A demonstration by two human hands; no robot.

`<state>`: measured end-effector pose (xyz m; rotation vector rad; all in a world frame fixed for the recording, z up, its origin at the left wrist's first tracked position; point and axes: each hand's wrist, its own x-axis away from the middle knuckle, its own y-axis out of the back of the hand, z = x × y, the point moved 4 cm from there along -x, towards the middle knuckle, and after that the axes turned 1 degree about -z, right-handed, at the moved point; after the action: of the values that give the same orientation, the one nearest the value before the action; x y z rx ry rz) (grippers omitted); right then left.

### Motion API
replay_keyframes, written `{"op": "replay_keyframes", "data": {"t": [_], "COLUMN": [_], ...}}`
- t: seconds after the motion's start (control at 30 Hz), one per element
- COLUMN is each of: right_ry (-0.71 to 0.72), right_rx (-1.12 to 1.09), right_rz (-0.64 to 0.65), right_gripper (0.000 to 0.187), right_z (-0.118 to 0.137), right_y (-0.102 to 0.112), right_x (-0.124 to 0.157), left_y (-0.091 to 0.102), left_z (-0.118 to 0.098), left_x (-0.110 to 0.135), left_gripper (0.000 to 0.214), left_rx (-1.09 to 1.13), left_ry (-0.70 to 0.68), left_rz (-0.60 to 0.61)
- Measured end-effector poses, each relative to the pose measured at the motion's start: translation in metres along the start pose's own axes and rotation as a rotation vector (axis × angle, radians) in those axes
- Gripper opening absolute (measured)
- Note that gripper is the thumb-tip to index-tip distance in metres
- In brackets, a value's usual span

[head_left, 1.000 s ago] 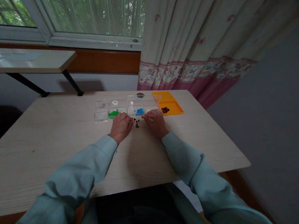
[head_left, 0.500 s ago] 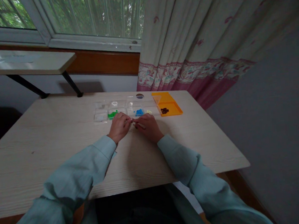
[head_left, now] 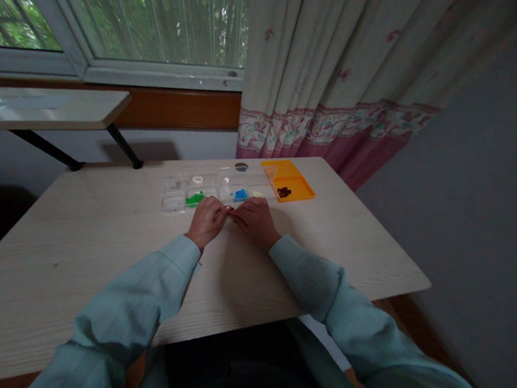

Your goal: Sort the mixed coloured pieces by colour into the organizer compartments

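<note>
The left hand [head_left: 206, 221] and the right hand [head_left: 256, 221] are brought together over the counter [head_left: 109, 249], with their fingertips meeting. The left hand is closed, and a tiny piece [head_left: 229, 208] is pinched at the tips of its thumb and finger; what it is cannot be told at this size. The right hand is bent inward, its fingers drawn together and pointed at that same spot; whether anything is gripped by it cannot be told, as its fingertips are partly hidden. The tiny piece is thus placed between the two hands, at the far end of the left hand's fingers and just beside the right hand's.

Just beyond the hands, clear plastic containers [head_left: 174, 203] are set in a row. Green pieces [head_left: 194, 199] are held in a compartment behind the left hand, while blue pieces [head_left: 240, 195] and a few pale yellow pieces [head_left: 257, 194] are seen just behind the right hand. Farther right, an orange tray [head_left: 302, 191] is placed beside the clear row, and dark brown pieces [head_left: 284, 192] are heaped near its left side.

Behind the counter, a window [head_left: 166, 27] is partly covered by a patterned curtain [head_left: 319, 62].
</note>
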<state>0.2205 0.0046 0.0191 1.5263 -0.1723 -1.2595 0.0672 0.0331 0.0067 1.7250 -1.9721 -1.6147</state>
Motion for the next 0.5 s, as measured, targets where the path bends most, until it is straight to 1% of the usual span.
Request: {"op": "replay_keyframes", "data": {"t": [0.17,0.27,0.3,0.37,0.5], "right_ry": [0.015,-0.031,-0.068,-0.177,-0.461], "right_rx": [0.034,0.012,0.011,0.032,0.148], "right_rz": [0.014,0.007,-0.01,-0.059,-0.178], "right_gripper": [0.02,0.019,0.019,0.022,0.029], "right_z": [0.007,-0.001,-0.009,-0.032,-0.096], "right_y": [0.002,0.002,0.003,0.009,0.029], "right_x": [0.0,-0.002,-0.002,-0.002,0.01], "left_y": [-0.001,-0.003,-0.003,-0.003,-0.001], "left_z": [0.0,0.001,0.002,0.004,0.006], "left_x": [0.0,0.001,0.001,0.002,0.003], "left_gripper": [0.038,0.036,0.035,0.034,0.033], "left_rx": [-0.002,-0.017,-0.021,-0.02,0.018], "left_ry": [-0.021,-0.018,-0.013,0.0,0.032], "left_rz": [0.031,0.006,-0.01,-0.048,-0.087]}}
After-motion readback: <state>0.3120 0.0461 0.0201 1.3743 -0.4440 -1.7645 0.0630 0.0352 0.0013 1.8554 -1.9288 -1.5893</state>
